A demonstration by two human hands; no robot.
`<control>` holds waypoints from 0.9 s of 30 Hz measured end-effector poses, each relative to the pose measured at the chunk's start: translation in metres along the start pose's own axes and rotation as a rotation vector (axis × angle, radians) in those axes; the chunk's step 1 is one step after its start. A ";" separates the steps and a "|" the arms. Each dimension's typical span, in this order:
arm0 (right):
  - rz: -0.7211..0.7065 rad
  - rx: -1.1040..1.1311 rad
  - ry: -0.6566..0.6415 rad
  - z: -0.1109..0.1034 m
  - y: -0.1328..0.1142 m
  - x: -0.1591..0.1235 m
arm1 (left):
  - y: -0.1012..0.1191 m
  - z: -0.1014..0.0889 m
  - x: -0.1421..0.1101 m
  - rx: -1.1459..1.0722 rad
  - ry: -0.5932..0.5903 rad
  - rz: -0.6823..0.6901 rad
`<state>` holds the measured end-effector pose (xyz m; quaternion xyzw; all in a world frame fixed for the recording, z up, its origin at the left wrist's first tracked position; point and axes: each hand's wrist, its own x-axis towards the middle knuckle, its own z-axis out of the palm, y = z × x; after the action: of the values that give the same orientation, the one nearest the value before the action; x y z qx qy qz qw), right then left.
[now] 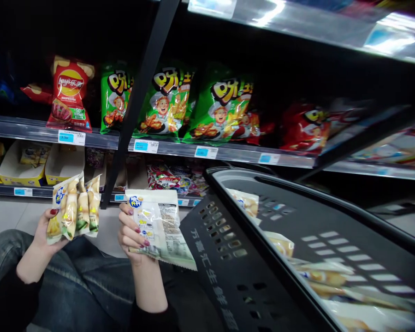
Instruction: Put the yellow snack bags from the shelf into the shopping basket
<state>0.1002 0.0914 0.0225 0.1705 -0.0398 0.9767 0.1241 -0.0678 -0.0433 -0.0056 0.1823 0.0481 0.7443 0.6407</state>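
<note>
Several small snack bags [76, 207], pale with a blue logo and standing side by side, are gripped in my left hand [46, 230] at the lower left. My right hand [133, 230] closes round the left edge of another snack bag [159, 226], whose printed back faces me. Close to the right of that bag is a dark grey shopping basket [224, 276], tilted in view. More pale snack bags [321, 276] lie inside it. The basket wall hides part of its contents.
A shelf [100, 138] ahead carries a red chip bag [69, 94] and green snack bags [164, 103]. Below it, open cartons [22, 163] and small colourful packets [169, 180] sit on the lowest shelf. A dark slanted post [141, 74] crosses in front.
</note>
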 end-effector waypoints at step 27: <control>0.216 -0.413 -0.252 -0.003 0.001 -0.001 | 0.000 -0.003 -0.001 0.034 0.090 0.018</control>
<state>0.0998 0.0907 0.0196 0.2566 -0.2715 0.9265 0.0454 -0.0683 -0.0442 -0.0087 0.1598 0.0881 0.7567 0.6278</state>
